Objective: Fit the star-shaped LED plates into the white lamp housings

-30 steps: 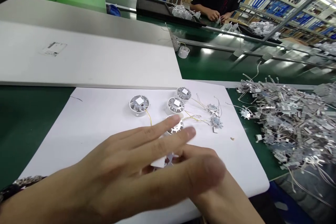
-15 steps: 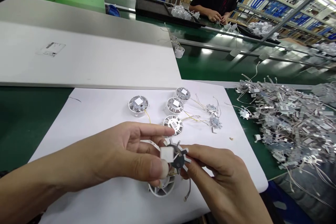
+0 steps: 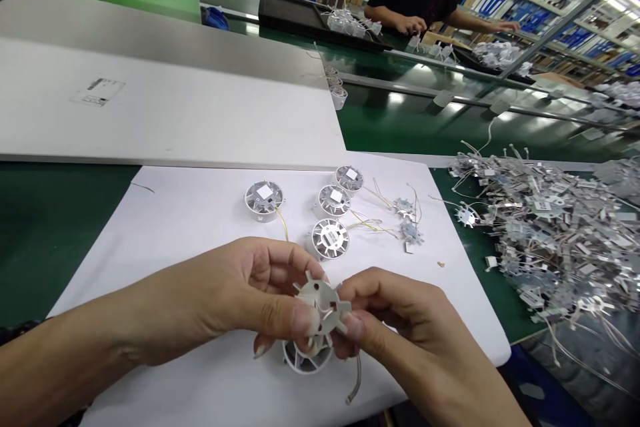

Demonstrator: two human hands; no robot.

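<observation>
Here, the left hand [image 3: 220,293] and right hand [image 3: 395,320] both grip a toothed, star-shaped metal plate [image 3: 320,303] between thumbs and fingers, just above a round white vented housing [image 3: 306,359] on a white paper sheet [image 3: 150,280]. Beyond stand four more housings, the nearest [image 3: 330,238] bearing a label too small to read, and a heap of wired plates [image 3: 560,233] lies rightward on the green bench [image 3: 50,240].

left hand [image 3: 250,287] was curled, thumb forward | right hand [image 3: 395,313] was curled, fingers pinching | left forearm [image 3: 85,353] and right forearm [image 3: 475,387] angled inward from lower corners
</observation>
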